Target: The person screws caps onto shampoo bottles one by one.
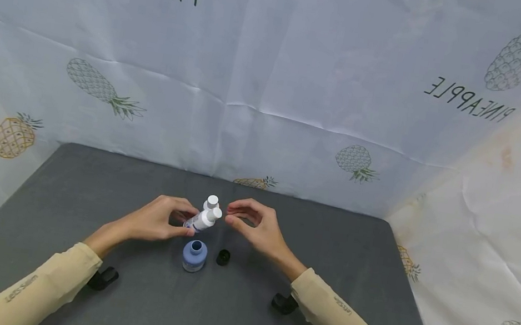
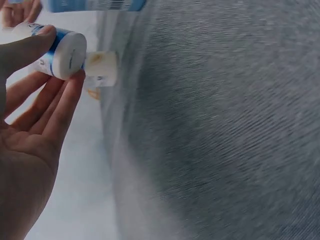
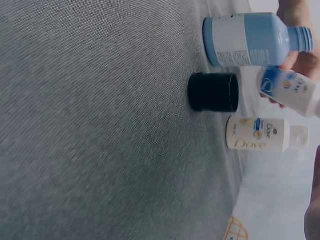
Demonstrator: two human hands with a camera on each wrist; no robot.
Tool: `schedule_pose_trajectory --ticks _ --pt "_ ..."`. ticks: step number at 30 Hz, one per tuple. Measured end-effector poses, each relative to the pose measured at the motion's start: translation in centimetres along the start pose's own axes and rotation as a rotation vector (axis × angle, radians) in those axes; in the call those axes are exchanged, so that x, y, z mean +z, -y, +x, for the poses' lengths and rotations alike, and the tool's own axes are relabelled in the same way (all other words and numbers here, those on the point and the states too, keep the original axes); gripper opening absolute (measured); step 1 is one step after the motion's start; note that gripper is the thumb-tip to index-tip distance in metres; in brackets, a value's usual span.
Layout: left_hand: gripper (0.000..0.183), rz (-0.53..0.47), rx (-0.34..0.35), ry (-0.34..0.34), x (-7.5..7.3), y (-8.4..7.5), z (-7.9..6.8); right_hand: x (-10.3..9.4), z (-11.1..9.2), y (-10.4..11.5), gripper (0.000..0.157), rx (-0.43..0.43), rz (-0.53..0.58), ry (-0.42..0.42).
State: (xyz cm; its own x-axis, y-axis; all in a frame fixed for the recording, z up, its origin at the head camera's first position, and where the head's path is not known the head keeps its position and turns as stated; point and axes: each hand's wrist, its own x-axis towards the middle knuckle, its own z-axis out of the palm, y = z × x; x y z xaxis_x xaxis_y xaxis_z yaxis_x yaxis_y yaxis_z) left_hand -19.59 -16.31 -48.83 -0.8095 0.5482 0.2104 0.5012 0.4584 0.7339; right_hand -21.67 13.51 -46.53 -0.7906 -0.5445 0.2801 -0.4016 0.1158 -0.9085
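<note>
My left hand (image 1: 163,219) grips a small white bottle with a blue label (image 3: 288,89), tilted so its white cap (image 1: 215,213) leans to the right. In the left wrist view the thumb and fingertips pinch this bottle (image 2: 67,52) near its base. My right hand (image 1: 256,225) hovers just right of the cap, fingers loosely bent with nothing between them. Behind the held bottle stands a white Dove bottle (image 3: 257,134), upright with its cap on. Nearer my body is an uncapped blue bottle (image 1: 194,257), its threaded neck bare. To its right lies a black cap (image 1: 223,257).
All of this is on a dark grey table (image 1: 237,316). A pineapple-print cloth (image 1: 271,91) hangs behind the table's far edge. Black wrist devices (image 1: 285,304) sit by both sleeves.
</note>
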Motion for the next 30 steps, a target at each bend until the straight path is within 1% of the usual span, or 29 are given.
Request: schedule_pose_trajectory --ticks 5,12,16,19,24,30 --pt "0.036 -0.045 -0.018 0.013 1.1 0.8 0.3 -0.8 -0.6 -0.2 0.032 0.020 -0.005 -0.006" --pt "0.035 -0.073 0.007 0.032 2.1 1.4 0.8 -1.3 -1.4 -0.7 0.032 0.036 -0.003 0.002" --pt "0.037 -0.072 -0.014 0.051 2.3 1.7 0.8 -1.4 -1.7 -0.8 0.030 0.039 -0.010 0.007" --pt "0.039 -0.079 -0.023 0.060 2.3 2.0 0.7 -1.4 -1.8 -0.8 0.032 0.038 -0.012 0.012" --pt "0.038 -0.082 -0.004 0.056 2.3 2.5 0.8 -1.5 -2.1 -0.9 0.033 0.049 -0.010 0.014" --pt "0.033 -0.041 -0.006 0.047 2.2 2.7 0.8 -1.7 -2.4 -1.0 0.032 0.047 -0.024 0.020"
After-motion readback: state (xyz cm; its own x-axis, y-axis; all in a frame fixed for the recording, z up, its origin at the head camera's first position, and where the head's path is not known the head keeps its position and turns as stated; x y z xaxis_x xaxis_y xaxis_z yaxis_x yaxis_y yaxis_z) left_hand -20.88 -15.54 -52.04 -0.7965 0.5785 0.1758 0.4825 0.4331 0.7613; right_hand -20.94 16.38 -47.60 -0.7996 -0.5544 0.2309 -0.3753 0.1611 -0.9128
